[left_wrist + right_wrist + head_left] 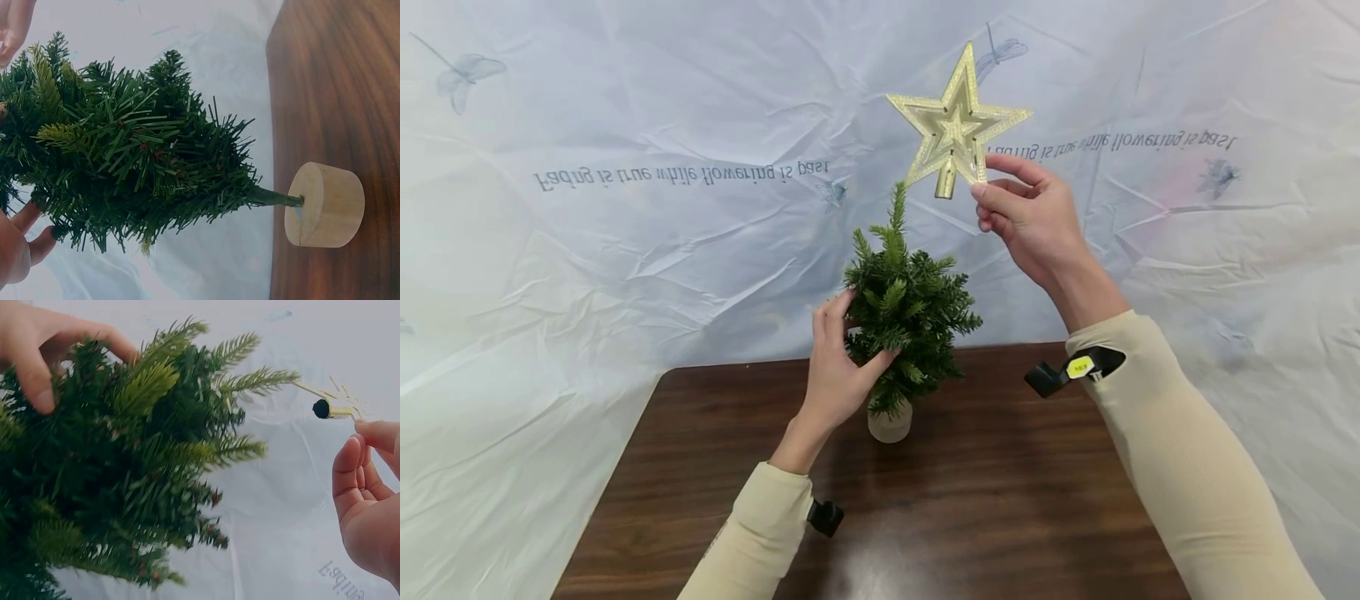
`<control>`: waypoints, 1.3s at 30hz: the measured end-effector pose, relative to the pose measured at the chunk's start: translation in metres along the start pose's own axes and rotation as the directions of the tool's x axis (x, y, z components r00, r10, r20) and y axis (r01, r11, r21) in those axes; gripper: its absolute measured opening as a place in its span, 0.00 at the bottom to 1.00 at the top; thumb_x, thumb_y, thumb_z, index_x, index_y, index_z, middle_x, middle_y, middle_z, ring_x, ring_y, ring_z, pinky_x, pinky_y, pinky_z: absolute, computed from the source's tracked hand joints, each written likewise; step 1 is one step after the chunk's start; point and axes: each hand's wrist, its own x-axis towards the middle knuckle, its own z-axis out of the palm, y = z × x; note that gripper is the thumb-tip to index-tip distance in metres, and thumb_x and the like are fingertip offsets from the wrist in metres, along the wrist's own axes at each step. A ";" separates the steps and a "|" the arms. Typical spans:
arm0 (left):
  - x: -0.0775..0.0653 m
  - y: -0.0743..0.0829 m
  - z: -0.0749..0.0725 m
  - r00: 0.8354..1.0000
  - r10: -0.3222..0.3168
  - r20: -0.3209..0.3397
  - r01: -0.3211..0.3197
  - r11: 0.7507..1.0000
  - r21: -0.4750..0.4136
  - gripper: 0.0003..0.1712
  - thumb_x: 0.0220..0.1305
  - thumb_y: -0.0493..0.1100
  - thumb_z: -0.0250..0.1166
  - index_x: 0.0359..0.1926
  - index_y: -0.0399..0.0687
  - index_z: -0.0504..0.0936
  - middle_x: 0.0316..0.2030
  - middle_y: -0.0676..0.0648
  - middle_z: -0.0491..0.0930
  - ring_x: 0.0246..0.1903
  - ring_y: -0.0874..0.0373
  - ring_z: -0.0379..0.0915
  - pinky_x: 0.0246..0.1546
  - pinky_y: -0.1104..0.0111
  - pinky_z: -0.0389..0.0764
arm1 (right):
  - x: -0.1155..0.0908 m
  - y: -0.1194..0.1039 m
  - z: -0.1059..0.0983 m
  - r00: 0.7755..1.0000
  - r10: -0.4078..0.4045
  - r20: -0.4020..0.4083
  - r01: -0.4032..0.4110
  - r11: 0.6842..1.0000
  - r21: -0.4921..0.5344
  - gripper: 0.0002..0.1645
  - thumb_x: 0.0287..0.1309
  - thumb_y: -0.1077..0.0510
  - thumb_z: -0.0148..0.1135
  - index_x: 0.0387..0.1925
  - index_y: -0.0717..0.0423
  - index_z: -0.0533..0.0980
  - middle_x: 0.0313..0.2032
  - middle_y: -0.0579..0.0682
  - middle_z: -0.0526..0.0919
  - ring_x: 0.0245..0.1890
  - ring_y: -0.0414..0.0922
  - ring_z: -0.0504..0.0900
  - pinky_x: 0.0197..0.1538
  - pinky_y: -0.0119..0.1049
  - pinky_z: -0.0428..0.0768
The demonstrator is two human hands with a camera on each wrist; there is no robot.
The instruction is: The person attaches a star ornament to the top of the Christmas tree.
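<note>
A small artificial Christmas tree [917, 304] stands upright on the table, its round wooden base [331, 207] showing below the foliage in the left wrist view. My left hand [837, 367] holds the tree's left side, thumb in front and fingers around the branches, partly hidden by needles. Up and to the right of the treetop, my right hand [1037, 218] pinches a gold star tree topper [953, 129] by its lower right point. The star's hollow socket [331, 410] points down, apart from the top sprig [897, 208], and its opening looks dark in the right wrist view.
The dark brown wooden table [1000, 492] has its back edge just behind the tree. A wrinkled pale cloth [700, 275] with printed lettering and dragonflies hangs behind. Black camera mounts [1063, 375] sit on both sleeved wrists.
</note>
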 end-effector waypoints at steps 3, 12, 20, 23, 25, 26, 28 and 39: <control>0.000 0.000 -0.001 1.000 -0.001 0.001 0.001 1.000 0.003 0.51 0.64 0.43 0.74 0.82 0.47 0.56 0.73 0.34 0.58 0.70 0.38 0.62 0.59 0.40 0.73 | 0.004 -0.002 0.007 1.000 -0.003 -0.007 0.003 1.000 0.010 0.20 0.61 0.75 0.69 0.52 0.59 0.85 0.29 0.54 0.84 0.24 0.45 0.77 0.28 0.32 0.78; 0.002 0.000 -0.004 1.000 -0.014 0.023 0.014 1.000 -0.001 0.51 0.65 0.44 0.75 0.82 0.46 0.56 0.73 0.34 0.58 0.71 0.37 0.62 0.61 0.39 0.73 | 0.014 -0.009 0.012 0.998 -0.037 -0.041 0.037 0.999 -0.002 0.19 0.58 0.76 0.71 0.49 0.60 0.86 0.27 0.55 0.84 0.23 0.46 0.77 0.27 0.32 0.79; 0.006 -0.003 -0.006 0.997 -0.061 0.041 0.061 0.998 -0.004 0.51 0.64 0.44 0.74 0.82 0.49 0.56 0.73 0.36 0.58 0.70 0.38 0.63 0.57 0.39 0.74 | 0.022 -0.006 0.023 0.999 -0.035 -0.033 0.036 0.999 0.037 0.20 0.59 0.77 0.69 0.50 0.61 0.86 0.26 0.55 0.84 0.23 0.45 0.78 0.28 0.31 0.79; 0.006 -0.006 -0.006 0.997 -0.058 0.042 0.058 0.998 -0.008 0.50 0.65 0.44 0.74 0.81 0.49 0.57 0.73 0.35 0.58 0.71 0.38 0.63 0.59 0.39 0.74 | 0.026 -0.002 0.030 0.999 -0.036 -0.026 0.037 0.999 0.037 0.19 0.60 0.77 0.69 0.50 0.60 0.86 0.27 0.55 0.84 0.23 0.45 0.77 0.28 0.31 0.79; 0.006 -0.008 -0.006 0.998 -0.053 0.041 0.054 0.999 -0.009 0.50 0.65 0.44 0.74 0.81 0.49 0.57 0.73 0.35 0.58 0.71 0.38 0.62 0.60 0.39 0.73 | 0.027 0.001 0.034 0.999 -0.036 -0.023 0.037 0.999 0.034 0.19 0.61 0.77 0.69 0.50 0.60 0.86 0.27 0.55 0.84 0.23 0.45 0.77 0.28 0.31 0.79; 0.007 -0.008 -0.006 0.998 -0.048 0.039 0.048 0.999 -0.008 0.50 0.65 0.44 0.74 0.81 0.48 0.57 0.73 0.35 0.58 0.71 0.38 0.62 0.60 0.39 0.73 | 0.028 0.002 0.036 0.999 -0.037 -0.022 0.037 0.999 0.034 0.19 0.61 0.77 0.69 0.50 0.59 0.86 0.27 0.55 0.84 0.23 0.45 0.77 0.28 0.31 0.79; 0.007 -0.009 -0.005 0.998 -0.041 0.038 0.041 0.999 -0.006 0.51 0.65 0.44 0.74 0.82 0.48 0.56 0.73 0.35 0.58 0.71 0.38 0.62 0.61 0.39 0.73 | 0.029 0.005 0.039 0.999 -0.037 -0.017 0.037 0.999 0.035 0.19 0.61 0.77 0.68 0.50 0.59 0.86 0.27 0.55 0.84 0.23 0.45 0.78 0.28 0.31 0.79; 0.006 -0.011 -0.005 0.998 -0.037 0.043 0.037 0.999 0.002 0.51 0.65 0.44 0.74 0.82 0.49 0.55 0.72 0.36 0.58 0.68 0.39 0.64 0.59 0.40 0.74 | 0.028 0.020 0.045 0.999 -0.032 0.002 0.032 0.999 0.007 0.19 0.63 0.75 0.68 0.51 0.57 0.86 0.28 0.54 0.84 0.24 0.45 0.78 0.29 0.31 0.80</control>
